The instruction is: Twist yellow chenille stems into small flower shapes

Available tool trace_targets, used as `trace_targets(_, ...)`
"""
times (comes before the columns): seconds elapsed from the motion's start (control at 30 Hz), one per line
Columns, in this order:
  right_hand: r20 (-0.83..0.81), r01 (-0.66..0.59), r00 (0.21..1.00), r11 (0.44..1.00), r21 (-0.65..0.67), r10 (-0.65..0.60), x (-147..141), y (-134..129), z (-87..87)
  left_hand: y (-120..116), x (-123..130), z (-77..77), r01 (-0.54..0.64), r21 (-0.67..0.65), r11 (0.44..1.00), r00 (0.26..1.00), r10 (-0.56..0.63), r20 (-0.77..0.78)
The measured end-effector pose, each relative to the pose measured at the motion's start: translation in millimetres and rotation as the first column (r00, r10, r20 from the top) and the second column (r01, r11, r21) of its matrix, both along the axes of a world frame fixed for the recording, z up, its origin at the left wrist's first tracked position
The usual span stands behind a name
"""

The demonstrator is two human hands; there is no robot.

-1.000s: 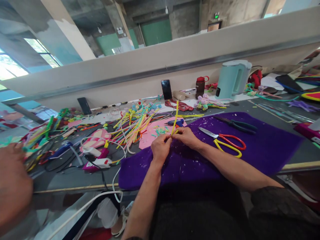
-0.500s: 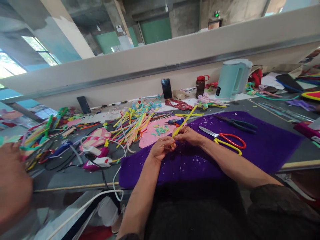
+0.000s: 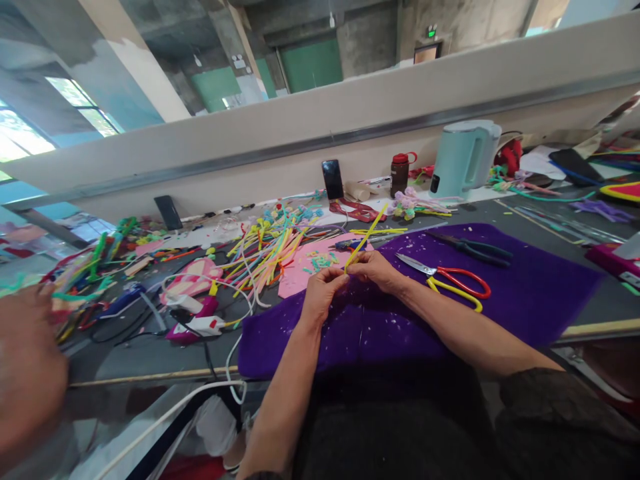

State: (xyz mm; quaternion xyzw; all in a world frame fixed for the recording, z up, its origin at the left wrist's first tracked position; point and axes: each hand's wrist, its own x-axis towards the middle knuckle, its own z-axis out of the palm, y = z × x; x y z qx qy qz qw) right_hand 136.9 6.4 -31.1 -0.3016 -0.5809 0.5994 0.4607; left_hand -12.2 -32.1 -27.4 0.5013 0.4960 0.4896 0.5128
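Observation:
Both my hands meet over the purple cloth [image 3: 400,333]. A yellow pipe cleaner [image 3: 369,233] rises up and to the right from between them. My left hand [image 3: 324,288] pinches its lower end between thumb and fingers. Pressed close beside it, my right hand [image 3: 371,270] grips the same stem a little higher. Just beyond my fingers, a pink sheet [image 3: 295,280] carries several small green and yellow cut pieces [image 3: 323,262]. To the right of my right hand lie scissors [image 3: 445,277] with one red and one yellow handle, and behind them dark-handled pliers [image 3: 477,248].
Coloured pipe cleaners [image 3: 280,247] heap up left of centre. Power strips [image 3: 193,323] with cables lie at left, near another person's arm [image 3: 27,367]. Along the back stand a phone [image 3: 333,179], a brown bottle [image 3: 400,175] and a pale blue kettle [image 3: 465,160].
The yellow stem's free end has dipped slightly to the left, and my fingers have shifted a little around its base. The scissors and other tools stay where they were.

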Motion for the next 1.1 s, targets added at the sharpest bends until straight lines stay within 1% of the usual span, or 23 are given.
trace_targets(0.07,0.006,-0.004,1.0,1.0,-0.006,0.004,0,0,-0.3,2,1,-2.7,-0.039,0.078,0.996,0.997,0.044,-0.07)
trace_targets(0.17,0.022,0.005,1.0,1.0,-0.015,-0.004,1,1,-0.8,4,-1,-7.5,-0.038,0.157,0.987,0.988,0.06,-0.142)
trace_targets(0.27,0.033,0.008,0.999,1.0,0.0,-0.008,2,1,-2.1,5,-2,-10.2,-0.021,0.182,0.983,0.983,0.053,-0.176)
trace_targets(0.37,0.048,0.01,0.999,1.0,0.025,-0.012,3,2,-2.6,3,-1,-8.1,-0.009,0.198,0.98,0.981,0.047,-0.187)
trace_targets(0.43,0.052,-0.019,0.998,1.0,0.024,0.018,4,2,-1.8,1,-1,-4.2,0.003,0.155,0.988,0.989,0.02,-0.149)
trace_targets(0.53,0.049,-0.101,0.994,0.995,0.007,0.101,5,1,0.8,-1,-2,1.9,0.064,-0.025,0.998,0.998,-0.064,-0.003)
trace_targets(0.6,0.032,-0.158,0.987,0.987,-0.007,0.158,5,-1,2.3,-1,-4,4.4,0.16,-0.139,0.977,0.983,-0.145,0.111)
trace_targets(0.63,0.016,-0.187,0.982,0.982,-0.015,0.187,6,-1,2.7,-1,-5,5.1,0.217,-0.174,0.96,0.968,-0.189,0.163)
trace_targets(0.7,-0.014,-0.233,0.973,0.972,-0.033,0.232,6,-2,3.2,-1,-7,5.2,0.317,-0.206,0.926,0.933,-0.267,0.24)
trace_targets(0.77,-0.021,-0.238,0.971,0.97,-0.052,0.237,5,-3,3.5,0,-8,4.5,0.352,-0.219,0.91,0.919,-0.291,0.264)
trace_targets(0.83,-0.001,-0.189,0.982,0.98,-0.06,0.189,4,-3,4.1,0,-7,3.5,0.305,-0.221,0.926,0.939,-0.254,0.23)
trace_targets(0.93,0.023,-0.045,0.999,0.999,-0.02,0.045,2,-3,5.1,0,-4,2.1,0.168,-0.163,0.972,0.981,-0.148,0.129)
trace_targets(1.0,0.022,0.043,0.999,0.999,0.008,-0.043,1,-2,5.2,0,-2,1.2,0.081,-0.084,0.993,0.996,-0.077,0.049)
trace_targets(1.1,0.042,0.084,0.996,0.996,-0.005,-0.084,0,-1,4.2,-1,2,-0.3,-0.033,0.094,0.995,0.992,0.044,-0.116)
